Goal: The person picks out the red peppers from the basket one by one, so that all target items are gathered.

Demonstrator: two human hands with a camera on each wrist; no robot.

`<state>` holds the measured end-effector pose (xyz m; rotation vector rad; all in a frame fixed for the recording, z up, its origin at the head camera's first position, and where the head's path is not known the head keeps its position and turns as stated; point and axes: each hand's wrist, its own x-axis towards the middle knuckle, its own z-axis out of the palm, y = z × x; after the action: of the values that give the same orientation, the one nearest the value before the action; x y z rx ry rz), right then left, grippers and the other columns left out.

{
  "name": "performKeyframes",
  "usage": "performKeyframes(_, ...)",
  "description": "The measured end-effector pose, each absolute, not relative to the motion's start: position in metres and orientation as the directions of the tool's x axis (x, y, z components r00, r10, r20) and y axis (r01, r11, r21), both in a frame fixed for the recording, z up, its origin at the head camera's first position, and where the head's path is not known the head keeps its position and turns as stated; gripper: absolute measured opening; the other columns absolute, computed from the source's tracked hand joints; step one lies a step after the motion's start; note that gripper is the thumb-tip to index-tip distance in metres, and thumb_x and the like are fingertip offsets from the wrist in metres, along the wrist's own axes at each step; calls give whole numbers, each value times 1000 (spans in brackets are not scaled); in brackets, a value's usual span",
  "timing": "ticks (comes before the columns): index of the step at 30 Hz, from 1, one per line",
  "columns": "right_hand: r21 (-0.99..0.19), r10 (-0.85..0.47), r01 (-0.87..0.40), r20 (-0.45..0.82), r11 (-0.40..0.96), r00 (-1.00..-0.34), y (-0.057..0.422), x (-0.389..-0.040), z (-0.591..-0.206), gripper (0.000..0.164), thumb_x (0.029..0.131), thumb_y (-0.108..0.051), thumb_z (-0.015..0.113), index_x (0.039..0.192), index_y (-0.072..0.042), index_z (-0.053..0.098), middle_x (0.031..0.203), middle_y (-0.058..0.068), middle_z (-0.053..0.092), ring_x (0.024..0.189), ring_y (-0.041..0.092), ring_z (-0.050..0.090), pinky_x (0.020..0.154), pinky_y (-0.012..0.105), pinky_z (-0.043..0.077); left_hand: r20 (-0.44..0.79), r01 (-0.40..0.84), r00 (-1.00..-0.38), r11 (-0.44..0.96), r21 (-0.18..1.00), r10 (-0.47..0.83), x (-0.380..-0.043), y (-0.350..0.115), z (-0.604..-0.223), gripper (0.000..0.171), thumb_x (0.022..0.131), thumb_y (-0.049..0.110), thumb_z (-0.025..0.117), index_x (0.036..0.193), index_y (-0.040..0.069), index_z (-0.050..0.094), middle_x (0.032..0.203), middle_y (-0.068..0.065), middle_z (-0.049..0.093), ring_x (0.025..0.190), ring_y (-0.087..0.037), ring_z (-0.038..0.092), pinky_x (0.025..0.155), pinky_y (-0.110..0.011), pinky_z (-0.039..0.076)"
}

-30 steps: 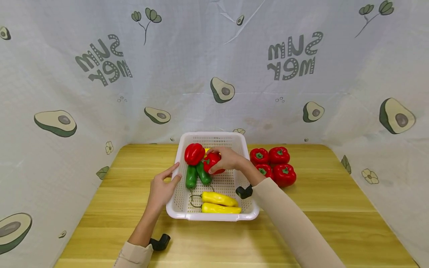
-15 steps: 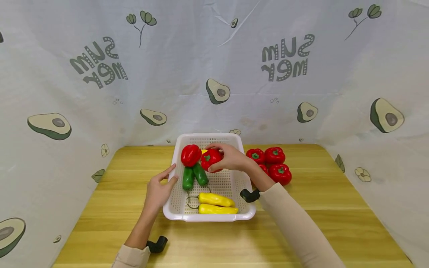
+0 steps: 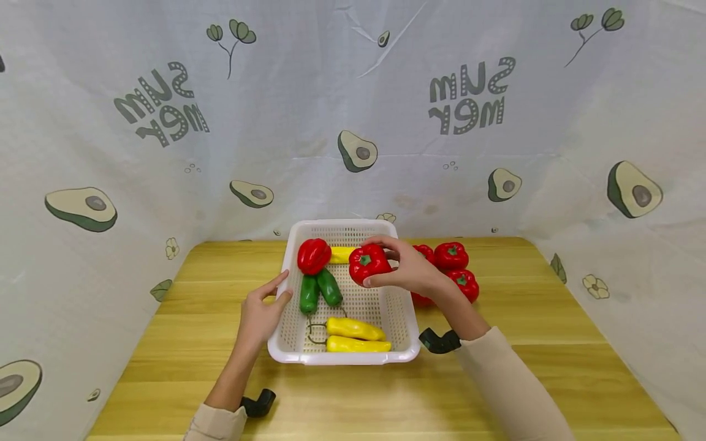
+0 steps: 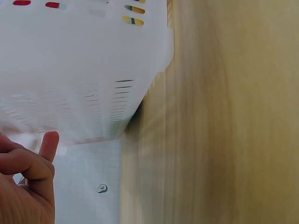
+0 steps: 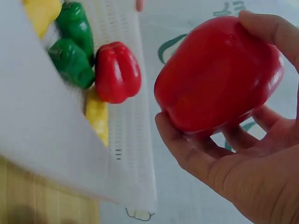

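My right hand (image 3: pixel 410 268) grips a red bell pepper (image 3: pixel 368 263) by its sides, raised over the right part of a white plastic basket (image 3: pixel 344 360). In the right wrist view, thumb and fingers curl round the red bell pepper (image 5: pixel 217 77). My left hand (image 3: pixel 263 312) holds the basket's left rim; the left wrist view shows its fingers (image 4: pixel 28 163) bent beside the slotted wall. Inside the basket lie another red bell pepper (image 3: pixel 314 256), two green peppers (image 3: pixel 330 288), two long yellow peppers (image 3: pixel 355 329) at the near end and a yellow one (image 3: pixel 342 255) at the far end.
Several red bell peppers (image 3: pixel 451 255) stand together on the wooden table (image 3: pixel 524 373) right of the basket, partly hidden by the right hand and forearm. A pale cloth (image 3: pixel 309 110) printed with avocados hangs behind and at both sides.
My right hand has lifted the red bell pepper from beside the other one and carried it right, uncovering the far yellow pepper. The left hand stays at the rim.
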<state>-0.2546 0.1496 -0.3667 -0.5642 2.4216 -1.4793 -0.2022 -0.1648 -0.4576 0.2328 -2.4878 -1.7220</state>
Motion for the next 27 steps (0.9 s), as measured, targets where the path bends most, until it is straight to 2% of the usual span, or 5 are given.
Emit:
performKeyframes(4,-913,-425,-187,17,361,-905,166,-243,-364,75,78,-23,89,143,-23,53,144,10,54,131,39,52,91,45,64,-2,-67,-982,345,936,-187,-203,-165,-458,44,96,31,70,140,37,64,111,-16,65,73,-24,75,57,-37,65)
performKeyframes(11,-918,-364,-176,37,356,-931,193,-230,-368,77,78,-20,88,145,-17,50,147,15,52,134,42,50,92,46,64,4,-63,-981,340,938,-193,-203,-166,-457,44,96,31,70,139,37,65,111,-16,66,72,-25,76,57,-38,65)
performKeyframes(15,-927,-345,-178,57,330,-937,208,-222,-373,74,80,-16,87,144,-13,50,147,16,50,134,41,48,91,39,64,14,-53,-982,345,937,-189,-205,-164,-458,44,96,31,71,139,37,65,111,-16,66,71,-24,75,57,-37,65)
performKeyframes(27,-924,-321,-188,76,334,-944,238,-205,-386,70,85,-16,82,146,-12,48,152,18,41,134,42,46,90,23,61,12,-58,-980,343,938,-199,-205,-164,-459,44,96,30,70,139,36,66,111,-16,65,70,-24,75,56,-37,65)
